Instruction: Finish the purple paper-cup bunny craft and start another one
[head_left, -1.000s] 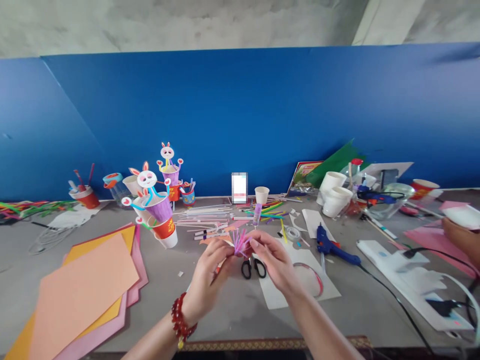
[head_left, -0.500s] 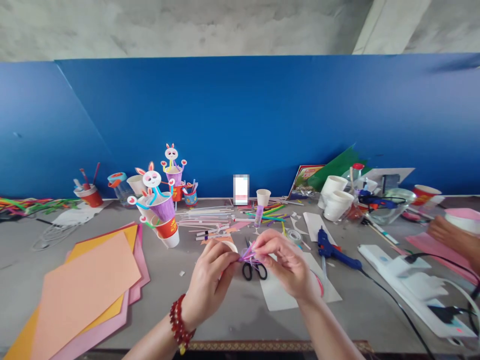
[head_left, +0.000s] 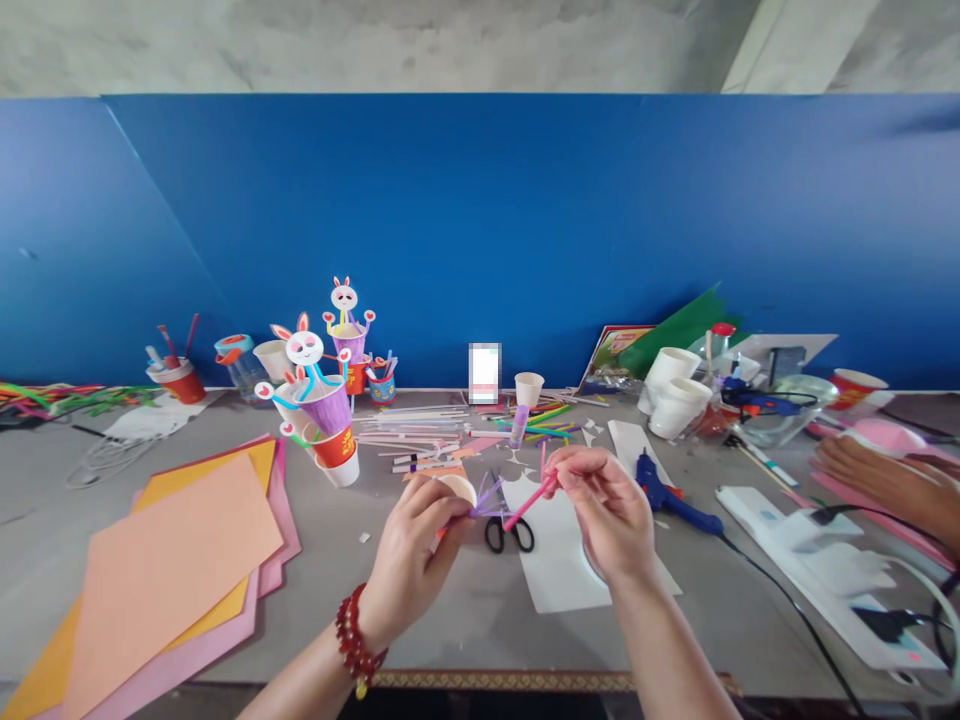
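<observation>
My left hand, a beaded bracelet on its wrist, pinches a bunch of thin purple strips that fan out to the right, like a straw with a split end. Between thumb and fingers of my right hand is a slim pink straw, slanting down to the left, its upper end partly hidden. The two pieces are apart. Behind my left fingers shows the rim of a paper cup; whether that hand touches it I cannot tell. Black-handled scissors lie just below, beside white paper.
Rabbit-topped paper cups and stacked coloured sheets are on the left. Straws and markers lie behind my hands. On the right are a blue glue gun, a white power strip and another person's hand.
The pink and purple pieces were together between my hands. My right hand has drawn the pink straw away to the right, while the purple strips stay in my left.
</observation>
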